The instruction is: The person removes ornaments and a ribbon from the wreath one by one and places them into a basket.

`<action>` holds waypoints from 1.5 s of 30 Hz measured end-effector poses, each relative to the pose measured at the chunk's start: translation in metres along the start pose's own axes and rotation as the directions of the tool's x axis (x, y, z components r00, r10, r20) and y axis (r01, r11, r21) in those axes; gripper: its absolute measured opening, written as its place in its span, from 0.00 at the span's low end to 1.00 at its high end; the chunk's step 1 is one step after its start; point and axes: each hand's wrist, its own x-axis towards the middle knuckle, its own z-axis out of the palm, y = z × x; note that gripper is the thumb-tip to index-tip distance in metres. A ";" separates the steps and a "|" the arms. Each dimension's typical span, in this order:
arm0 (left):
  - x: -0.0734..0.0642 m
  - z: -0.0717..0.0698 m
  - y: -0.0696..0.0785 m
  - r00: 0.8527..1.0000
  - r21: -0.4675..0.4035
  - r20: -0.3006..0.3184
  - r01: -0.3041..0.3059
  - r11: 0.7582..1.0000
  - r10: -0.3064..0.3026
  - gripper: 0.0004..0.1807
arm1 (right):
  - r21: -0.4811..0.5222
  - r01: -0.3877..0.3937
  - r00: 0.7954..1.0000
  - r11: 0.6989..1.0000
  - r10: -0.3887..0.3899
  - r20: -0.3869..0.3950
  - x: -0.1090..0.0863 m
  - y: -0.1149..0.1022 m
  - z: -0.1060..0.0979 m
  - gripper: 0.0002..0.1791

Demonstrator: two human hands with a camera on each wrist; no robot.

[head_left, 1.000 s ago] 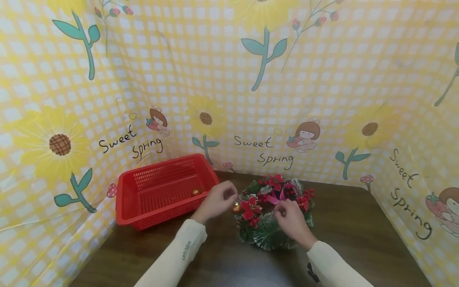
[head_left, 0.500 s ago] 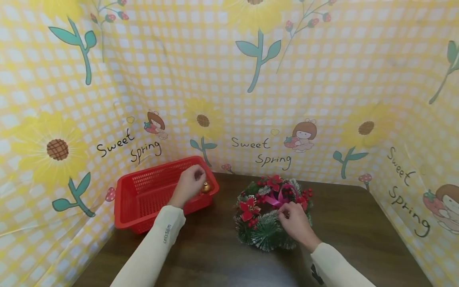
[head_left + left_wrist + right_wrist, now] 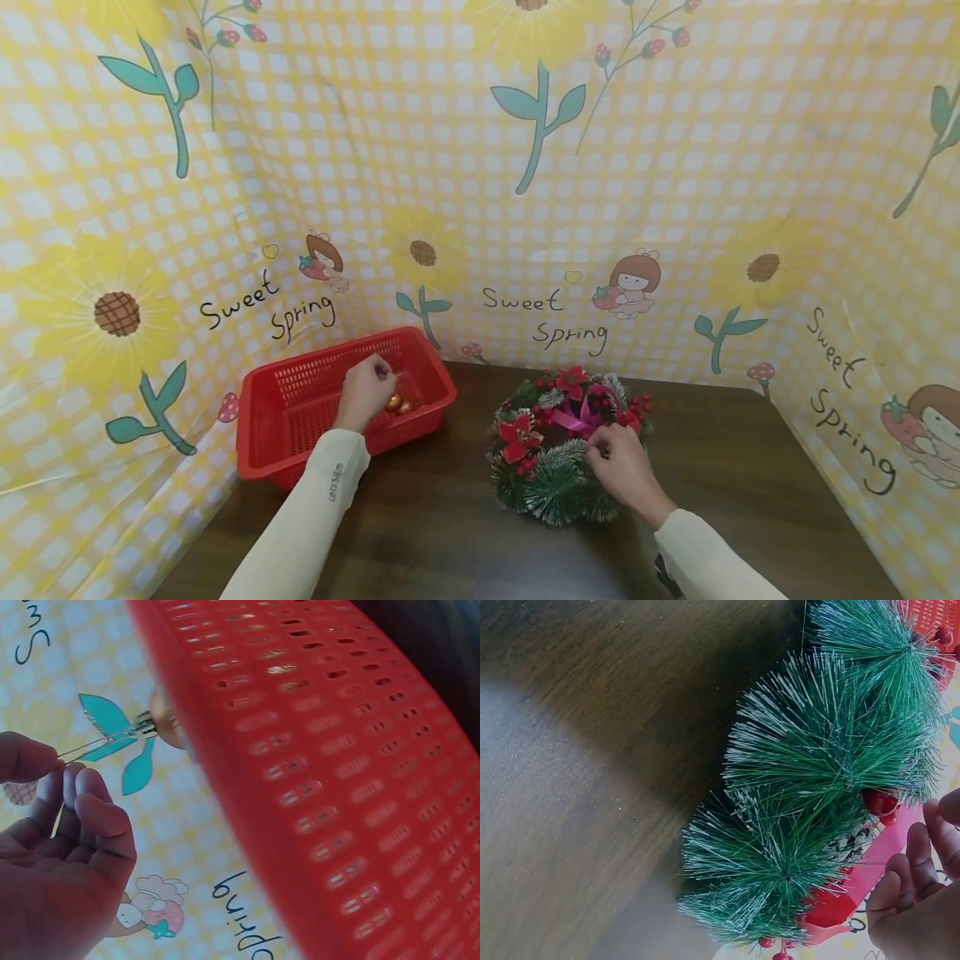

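Thumb and forefinger of my left hand (image 3: 363, 392) pinch the thin loop of a gold Christmas bauble (image 3: 166, 724) over the red plastic basket (image 3: 251, 446). Most of that bauble hides behind the basket's rim in the left wrist view. Close beside it in the basket lies another gold bauble (image 3: 407, 407). On the table, right of the basket, sits a green Christmas wreath (image 3: 551, 493) with frosted tips, red poinsettias, red berries and a pink ribbon (image 3: 576, 419). My right hand (image 3: 628, 468) is at the wreath's right side, its fingers loosely curled with nothing showing between them.
The dark wooden table (image 3: 465, 542) carries both basket and wreath. A yellow-checked cloth (image 3: 465, 150) with sunflowers and lettering hangs around the back and sides. The basket has perforated walls and a raised rim.
My left hand has carried the bauble from the wreath's left side leftward and down into the basket, beside the other bauble. My right hand has stayed by the wreath, shifting slightly.
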 end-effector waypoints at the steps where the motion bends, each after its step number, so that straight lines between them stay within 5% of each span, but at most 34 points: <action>1: 0.000 0.000 -0.002 1.000 0.006 0.007 0.011 1.000 -0.011 0.04 | 0.001 0.002 1.000 1.000 -0.002 -0.003 0.000 0.001 0.000 0.03; 11: 0.000 0.003 -0.003 0.999 0.022 0.028 0.028 0.999 -0.029 0.05 | -0.020 -0.016 1.000 1.000 0.016 -0.024 -0.001 0.008 -0.005 0.03; 16: 0.000 0.013 0.013 0.998 -0.006 0.056 -0.021 1.000 0.021 0.06 | -0.033 -0.056 0.998 0.998 0.056 -0.004 -0.002 0.010 -0.006 0.02; 20: 0.000 0.031 0.031 0.988 -0.034 0.099 -0.119 0.992 0.121 0.07 | -0.038 -0.072 0.997 0.997 0.072 0.001 -0.004 0.013 -0.008 0.02; 22: -0.001 0.044 0.040 0.966 -0.051 0.122 -0.222 0.974 0.227 0.07 | -0.044 -0.081 0.997 0.996 0.082 0.014 -0.005 0.014 -0.009 0.02; 24: -0.004 0.060 0.052 0.922 -0.069 0.147 -0.352 0.934 0.358 0.07 | -0.049 -0.094 0.995 0.994 0.096 0.033 -0.007 0.015 -0.009 0.02; 27: -0.011 0.086 0.076 0.826 -0.096 0.207 -0.515 0.851 0.524 0.07 | -0.049 -0.121 0.990 0.991 0.124 0.064 -0.008 0.016 -0.009 0.03; 30: -0.020 0.114 0.103 0.729 -0.108 0.298 -0.616 0.780 0.616 0.08 | -0.040 -0.150 0.985 0.988 0.152 0.081 -0.010 0.017 -0.009 0.04; 33: -0.027 0.141 0.128 0.636 -0.084 0.408 -0.689 0.720 0.655 0.08 | -0.042 -0.162 0.983 0.986 0.165 0.082 -0.011 0.019 -0.010 0.03; 35: -0.031 0.158 0.139 0.597 -0.057 0.478 -0.711 0.701 0.644 0.10 | -0.047 -0.167 0.982 0.985 0.170 0.079 -0.012 0.020 -0.010 0.03; 38: -0.037 0.179 0.149 0.582 0.012 0.565 -0.714 0.700 0.585 0.13 | -0.052 -0.159 0.984 0.986 0.163 0.074 -0.013 0.021 -0.011 0.03; 45: -0.041 0.207 0.151 0.631 0.190 0.565 -0.727 0.660 0.531 0.13 | -0.054 -0.148 0.985 0.987 0.152 0.083 -0.014 0.024 -0.009 0.03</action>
